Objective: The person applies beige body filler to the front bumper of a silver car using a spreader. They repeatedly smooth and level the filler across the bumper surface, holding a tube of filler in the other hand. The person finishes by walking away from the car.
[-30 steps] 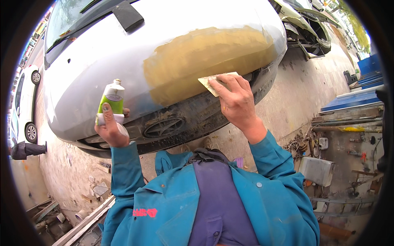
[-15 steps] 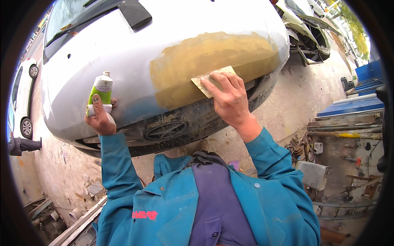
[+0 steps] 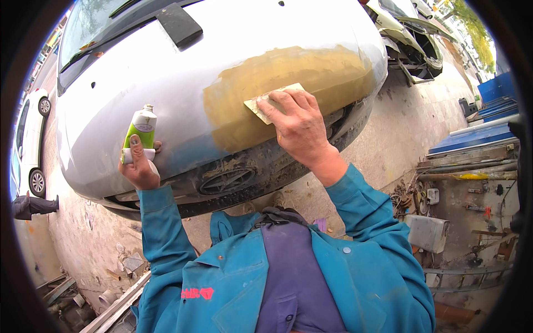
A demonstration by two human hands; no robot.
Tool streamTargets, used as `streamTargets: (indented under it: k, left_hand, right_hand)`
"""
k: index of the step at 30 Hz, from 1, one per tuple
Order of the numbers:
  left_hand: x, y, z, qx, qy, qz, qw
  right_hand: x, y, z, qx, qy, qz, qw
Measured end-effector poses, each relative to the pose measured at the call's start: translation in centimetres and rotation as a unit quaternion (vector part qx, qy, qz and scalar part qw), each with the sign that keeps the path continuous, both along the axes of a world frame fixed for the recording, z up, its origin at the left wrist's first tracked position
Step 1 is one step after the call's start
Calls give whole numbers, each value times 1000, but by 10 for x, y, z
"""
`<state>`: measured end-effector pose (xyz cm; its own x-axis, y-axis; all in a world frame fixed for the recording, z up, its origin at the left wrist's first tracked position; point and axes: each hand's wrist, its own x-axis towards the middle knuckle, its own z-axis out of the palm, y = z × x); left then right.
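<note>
A worker's right hand [image 3: 300, 125] pinches a thin card [image 3: 265, 105] at a tan patch [image 3: 311, 69] on a pale car hood [image 3: 172, 77], while the left hand [image 3: 140, 169] grasps a green-and-white tube [image 3: 143, 123].

The patch spreads beyond and to the right of the right hand; whether the card's edge presses on it cannot be told. An uneven tilt could score ridges into the coat. The tube points away from the body, its cap unclear; if uncapped, a hard left-thumb squeeze might spill paste on the hood. Between the 2 hands, nearer the body, the emblem [image 3: 227, 181] could catch smears from a low sweep.
</note>
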<state>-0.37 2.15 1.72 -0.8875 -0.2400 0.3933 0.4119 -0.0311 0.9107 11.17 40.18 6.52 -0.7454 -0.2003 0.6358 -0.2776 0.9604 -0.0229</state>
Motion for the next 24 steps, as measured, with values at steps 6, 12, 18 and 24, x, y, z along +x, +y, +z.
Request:
streamTargets:
  k: [6, 12, 18, 24]
  left_hand:
    - [-2, -1, -2, 7, 3, -10, 1000]
    - [-1, -1, 0, 7, 2, -11, 1000]
    - [-3, -2, 1, 3, -1, -11, 1000]
    - [-4, -5, -2, 1, -2, -7, 1000]
  right_hand:
    - [42, -2, -25, -7, -36, 13, 999]
    - [83, 3, -36, -35, -78, 9, 996]
    - [49, 31, -20, -32, -4, -20, 999]
    - [35, 37, -31, -22, 21, -26, 999]
